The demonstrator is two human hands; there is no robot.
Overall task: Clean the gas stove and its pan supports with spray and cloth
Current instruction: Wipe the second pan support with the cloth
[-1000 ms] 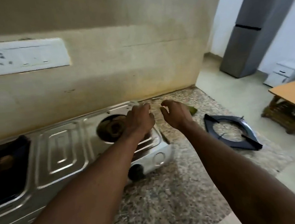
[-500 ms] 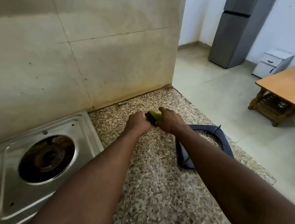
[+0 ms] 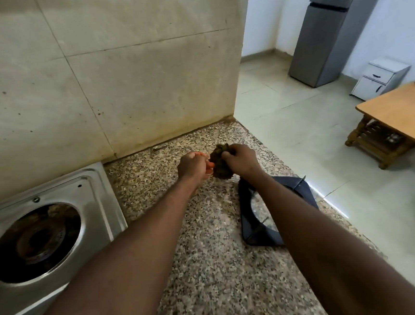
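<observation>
The left hand (image 3: 194, 165) and right hand (image 3: 242, 159) hold a crumpled dark green cloth (image 3: 221, 165) in curled fingers above the far speckled granite worktop (image 3: 211, 270). A black metal pan support (image 3: 258, 237) lies to the right, a steel gas stove (image 3: 99, 192) to the left.

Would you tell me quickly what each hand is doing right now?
Left hand: pinching an edge of the green cloth.
Right hand: gripping the green cloth.
</observation>
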